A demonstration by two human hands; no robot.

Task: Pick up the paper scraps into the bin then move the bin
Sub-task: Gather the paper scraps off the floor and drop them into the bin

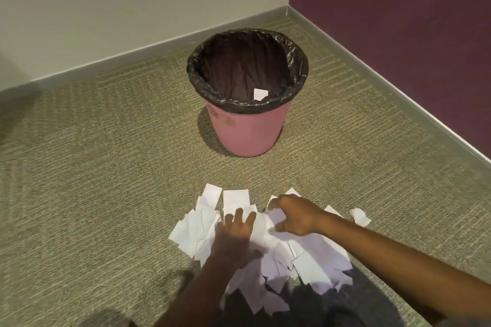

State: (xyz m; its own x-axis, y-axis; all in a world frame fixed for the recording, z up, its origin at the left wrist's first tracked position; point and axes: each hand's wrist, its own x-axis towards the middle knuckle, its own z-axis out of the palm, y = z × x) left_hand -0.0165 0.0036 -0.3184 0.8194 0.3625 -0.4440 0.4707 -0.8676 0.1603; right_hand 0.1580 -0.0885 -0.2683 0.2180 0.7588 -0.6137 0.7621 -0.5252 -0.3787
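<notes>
Down on the carpet (106, 167) we go, and the paper scraps (305, 260) lie in a thick white heap at its near edge, right of centre, overlapping each other. Both hands are in the pile! The left hand (235, 231) lies flat on top, fingers straight and spread, pressing the sheets down and holding nothing. The right hand (295, 216) sits just beside it at the far side of the heap, arched like a claw, with fingers (273, 202) curled down and the thumb drawn in below, pinching the top sheets between them. Whether anything has left the floor, I can't tell.

One crumpled scrap (360, 216) lies on its own just right of the heap, beyond the right forearm.

The pink bin (249, 130) stands upright farther back, towards the far right corner of the floor, well apart from the pile. A black liner (239, 61) is folded over its rim, and one single white piece (260, 94) is already inside, low against the near wall.

Behind the bin, a cream wall (132, 8) meets a purple wall (398, 21), with grey skirting (132, 57) along the base.
</notes>
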